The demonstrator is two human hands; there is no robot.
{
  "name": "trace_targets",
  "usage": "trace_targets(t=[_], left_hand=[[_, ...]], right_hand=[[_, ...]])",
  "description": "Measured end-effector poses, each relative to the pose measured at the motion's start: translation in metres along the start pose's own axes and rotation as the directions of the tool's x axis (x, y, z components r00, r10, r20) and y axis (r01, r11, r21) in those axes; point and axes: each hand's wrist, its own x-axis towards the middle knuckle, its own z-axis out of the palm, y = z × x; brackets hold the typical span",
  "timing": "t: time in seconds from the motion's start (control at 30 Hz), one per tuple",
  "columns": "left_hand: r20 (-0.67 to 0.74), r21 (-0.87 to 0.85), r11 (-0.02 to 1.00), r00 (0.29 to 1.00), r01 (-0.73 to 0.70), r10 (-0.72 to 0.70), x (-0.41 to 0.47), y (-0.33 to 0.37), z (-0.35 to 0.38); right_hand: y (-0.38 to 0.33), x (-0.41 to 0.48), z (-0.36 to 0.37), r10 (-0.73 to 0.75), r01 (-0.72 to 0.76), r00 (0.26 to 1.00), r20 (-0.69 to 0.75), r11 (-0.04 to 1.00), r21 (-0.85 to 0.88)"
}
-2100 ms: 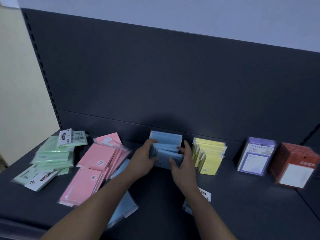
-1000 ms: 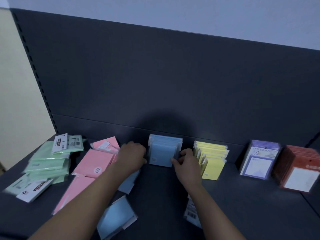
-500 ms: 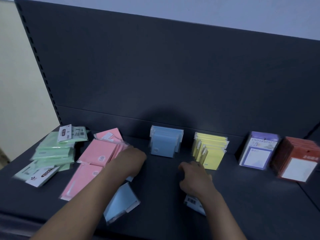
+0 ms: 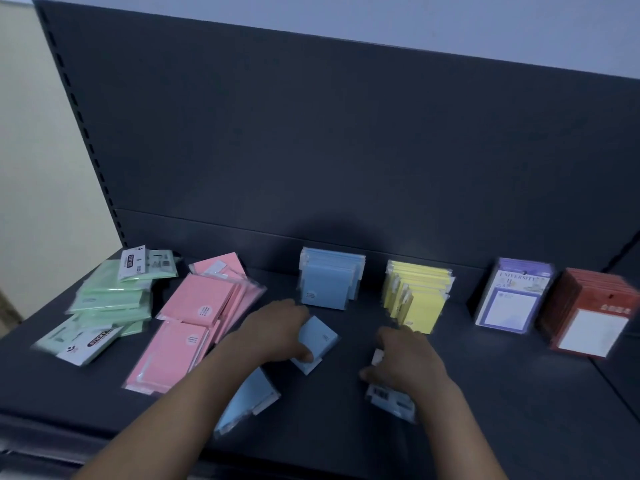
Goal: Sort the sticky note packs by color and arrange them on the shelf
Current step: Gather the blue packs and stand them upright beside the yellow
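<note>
5 colour groups and some loose packs sit on a dark matte metal shelf [image 4: 519, 393] with a flat back panel [image 4: 346, 150] and a slotted upright at the left. Farthest left, mint green packs [image 4: 110, 299] lie in a loose, fanned heap, some showing white printed header cards. Beside them, pink packs [image 4: 194, 320] in glossy clear sleeves sprawl flat and overlapping. The left hand [image 4: 277, 330] grips a square light blue pack [image 4: 317, 342] by its near edge, fingers curled over it, just in front of the upright blue row [image 4: 329, 285] leaning against the back panel. Another blue pack [image 4: 247, 400] lies flat under the left forearm. The right hand [image 4: 405, 362] is curled palm down over a face-down pack [image 4: 391, 398] with a white barcode label; whether it grips it I cannot tell. Behind it stands the upright yellow row [image 4: 417, 296], then purple-framed pads [image 4: 512, 296], then red-backed pads [image 4: 592, 317] at far right.
</note>
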Motion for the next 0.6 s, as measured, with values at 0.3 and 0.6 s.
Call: trace_targets(t=[0.3,0.6], left_hand=[[0.073,-0.149,0.987,0.996,0.064,-0.053,0.001,0.011,-0.001],[-0.059,-0.619,0.785,0.996,0.018,-0.069,-0.002,0.005,-0.002]], right_hand=[[-0.016,0.004,0.008,-0.15,0.157,0.987,-0.06,0.978,0.14],[-0.015,0.01,0.014,-0.081,0.22,0.956,-0.282,0.833,0.508]])
